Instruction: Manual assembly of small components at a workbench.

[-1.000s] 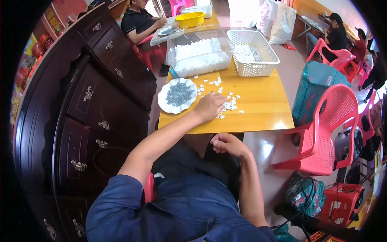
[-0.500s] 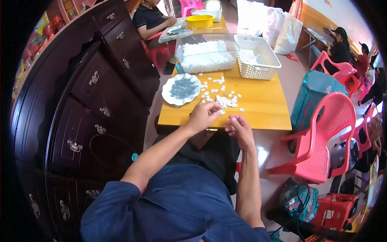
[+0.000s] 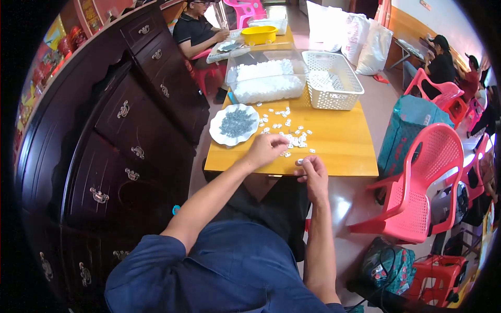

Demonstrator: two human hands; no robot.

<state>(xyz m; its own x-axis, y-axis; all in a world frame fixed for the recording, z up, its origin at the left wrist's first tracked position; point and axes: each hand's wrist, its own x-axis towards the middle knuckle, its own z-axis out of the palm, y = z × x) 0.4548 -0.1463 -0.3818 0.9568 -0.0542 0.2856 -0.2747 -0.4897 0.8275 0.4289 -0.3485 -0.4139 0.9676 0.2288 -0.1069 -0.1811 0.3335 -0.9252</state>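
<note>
Small white oval pieces with dark holes (image 3: 298, 141) lie loosely heaped on the yellow wooden table. My left hand (image 3: 266, 149) is at the left side of this heap, its fingers bent and their tips close together; whether they hold anything is too small to tell. Just above the table's near edge, my right hand (image 3: 314, 175) pinches one small white piece (image 3: 299, 162) between thumb and finger. To the left of the heap stands a white scalloped plate (image 3: 215, 136) with many small grey-green pieces (image 3: 237, 123).
Behind the heap are a clear plastic bin (image 3: 245, 94) of white pieces and a cream perforated basket (image 3: 334, 101). A dark cabinet (image 3: 130, 151) borders the left; a pink chair (image 3: 417, 182) and teal bag (image 3: 409, 133) stand right. A co-worker (image 3: 195, 28) sits beyond the table.
A small white piece now shows in my right fingertips, where none was plain before. My left hand has shifted slightly and stays by the heap. The whole view has tilted a little.
</note>
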